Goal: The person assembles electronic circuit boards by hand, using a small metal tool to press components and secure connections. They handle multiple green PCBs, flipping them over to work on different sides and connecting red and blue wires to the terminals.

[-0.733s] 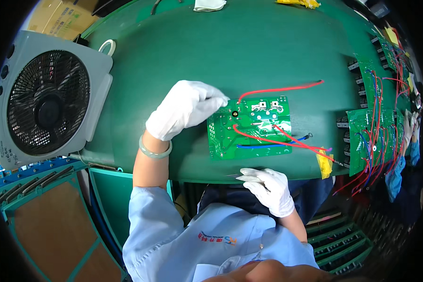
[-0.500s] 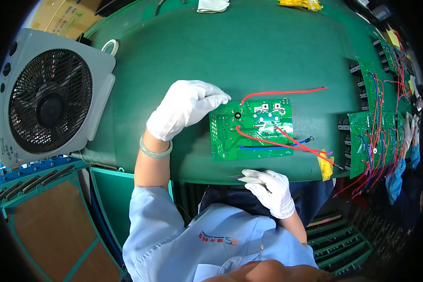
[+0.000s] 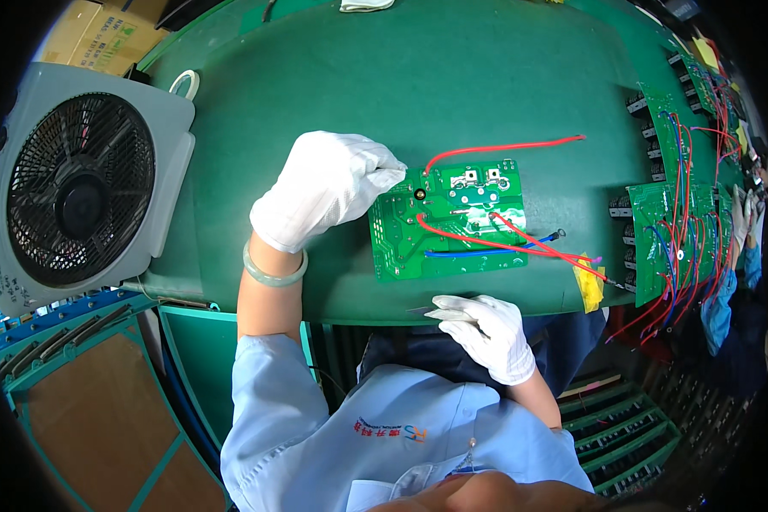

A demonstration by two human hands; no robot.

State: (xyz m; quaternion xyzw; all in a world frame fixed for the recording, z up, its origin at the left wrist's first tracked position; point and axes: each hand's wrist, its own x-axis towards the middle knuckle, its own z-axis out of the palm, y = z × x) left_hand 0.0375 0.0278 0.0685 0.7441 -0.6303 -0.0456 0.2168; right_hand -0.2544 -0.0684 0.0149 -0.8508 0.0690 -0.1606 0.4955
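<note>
A green circuit board [image 3: 392, 247] lies on the green mat with its solder side up. Red wires [image 3: 520, 147] and a blue wire [image 3: 469, 253] come off it. At the board's far left corner is my left hand [image 3: 324, 188], in a white glove, fingertips pinched together and covering that corner. Whatever they grip is hidden. My right hand [image 3: 486, 337], gloved too, is at the table's near edge, below the board and apart from it. Its fingers close round a thin pointed metal tool [image 3: 418, 310], of which only the tip shows.
A grey box fan [image 3: 85, 188] stands at the left, beside a roll of white tape [image 3: 185, 84]. Yellow tape [image 3: 589, 283] hangs at the near table edge. More wired boards [image 3: 678, 235] stand at the right, where another person's gloved hands [image 3: 742, 213] are.
The whole view has shifted slightly. My left fingers look more curled at the board's corner. The right hand keeps its place below the board, still holding the thin tool.
</note>
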